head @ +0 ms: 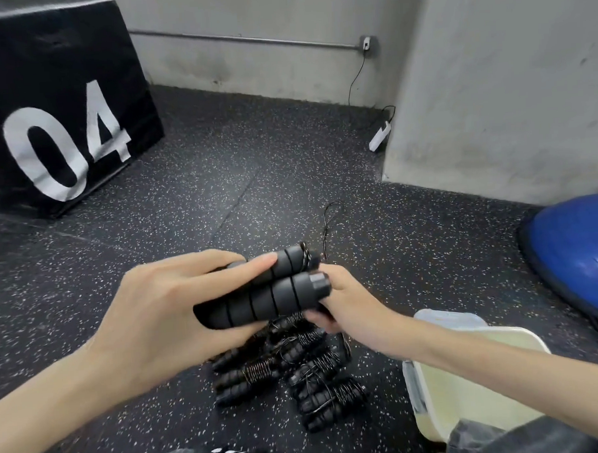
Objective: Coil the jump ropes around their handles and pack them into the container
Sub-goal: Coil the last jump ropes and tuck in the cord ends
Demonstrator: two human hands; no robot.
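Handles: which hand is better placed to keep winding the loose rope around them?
Right, probably. The right hand sits at the capped end of the handles, where the rope trails off to the floor. The left hand grips both handles together, steadying them.

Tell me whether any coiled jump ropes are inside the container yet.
No: the container looks empty, and the coiled jump ropes lie on the floor beside it.
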